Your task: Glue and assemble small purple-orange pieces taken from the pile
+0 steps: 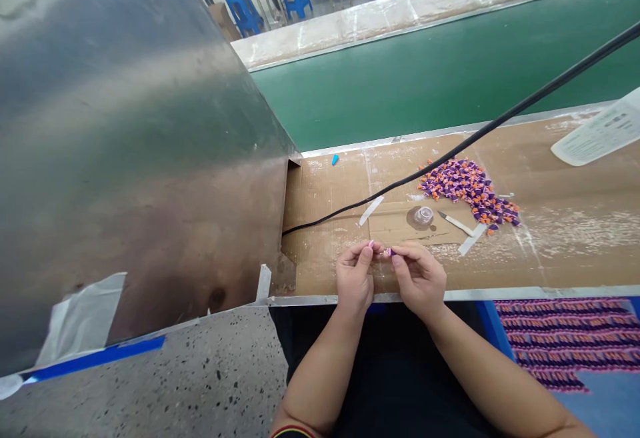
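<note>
My left hand pinches a small pink piece between thumb and fingertips, just above the near edge of the cardboard-covered bench. Close beside it, my right hand is closed on a small purple piece. The two pieces are a short gap apart; their exact kind is too small to tell. Beyond my hands lies a cardboard sheet bearing a small clear round container on a dark stain and a pen-like tool with a dark pointed tip. Behind them spreads a pile of small purple and orange pieces.
A large metal panel walls off the left. A black cable slants across the bench. Farther back runs a green belt. A blue tray with rows of purple, pink and orange pieces sits low on the right. A small blue cone lies farther back.
</note>
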`<state>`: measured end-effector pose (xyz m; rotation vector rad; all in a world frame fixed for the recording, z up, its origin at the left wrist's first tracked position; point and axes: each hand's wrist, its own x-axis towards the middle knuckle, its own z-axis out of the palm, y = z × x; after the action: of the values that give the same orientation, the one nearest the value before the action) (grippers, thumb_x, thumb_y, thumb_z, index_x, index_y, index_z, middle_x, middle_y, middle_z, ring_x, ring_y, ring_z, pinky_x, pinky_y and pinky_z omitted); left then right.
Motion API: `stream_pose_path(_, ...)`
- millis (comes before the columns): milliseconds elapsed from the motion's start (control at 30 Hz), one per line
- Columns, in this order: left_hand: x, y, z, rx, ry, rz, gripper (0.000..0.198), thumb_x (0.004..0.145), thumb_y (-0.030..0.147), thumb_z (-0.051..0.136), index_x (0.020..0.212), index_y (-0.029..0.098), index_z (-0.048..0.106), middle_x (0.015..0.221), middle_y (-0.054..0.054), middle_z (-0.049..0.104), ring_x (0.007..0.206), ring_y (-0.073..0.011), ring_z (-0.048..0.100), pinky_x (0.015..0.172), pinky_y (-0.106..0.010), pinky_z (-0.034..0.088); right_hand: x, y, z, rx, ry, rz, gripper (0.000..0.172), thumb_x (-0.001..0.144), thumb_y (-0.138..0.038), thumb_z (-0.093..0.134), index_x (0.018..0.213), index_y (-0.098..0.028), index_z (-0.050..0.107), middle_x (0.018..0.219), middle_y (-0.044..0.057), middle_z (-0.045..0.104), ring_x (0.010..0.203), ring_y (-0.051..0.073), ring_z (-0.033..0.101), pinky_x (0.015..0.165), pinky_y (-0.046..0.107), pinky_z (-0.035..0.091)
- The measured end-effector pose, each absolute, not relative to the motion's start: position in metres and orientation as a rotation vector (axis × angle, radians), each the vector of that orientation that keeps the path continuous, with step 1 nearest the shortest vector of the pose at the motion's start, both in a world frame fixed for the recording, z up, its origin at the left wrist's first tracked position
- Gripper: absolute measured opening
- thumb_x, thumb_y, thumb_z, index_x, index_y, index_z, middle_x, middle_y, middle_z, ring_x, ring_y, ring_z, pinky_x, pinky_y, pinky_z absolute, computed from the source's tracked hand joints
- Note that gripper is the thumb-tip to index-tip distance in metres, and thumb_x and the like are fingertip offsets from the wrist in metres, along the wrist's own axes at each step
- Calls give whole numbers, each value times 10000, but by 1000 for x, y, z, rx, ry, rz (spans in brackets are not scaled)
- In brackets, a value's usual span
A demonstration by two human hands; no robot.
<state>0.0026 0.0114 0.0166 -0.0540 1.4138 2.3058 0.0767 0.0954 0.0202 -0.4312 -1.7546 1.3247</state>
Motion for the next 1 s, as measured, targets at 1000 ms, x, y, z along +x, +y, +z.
stream_pose_path(1000, 11, 5, 8, 255, 1695, 2242, 281, 870, 498, 872, 889, 217, 867, 898, -86, 826, 855, -185, 793, 836, -266, 646, 73, 93, 23, -382, -1835, 970, 202, 914, -78, 770, 1019, -250, 786, 890, 41, 828, 757, 185, 794, 707, 307, 694)
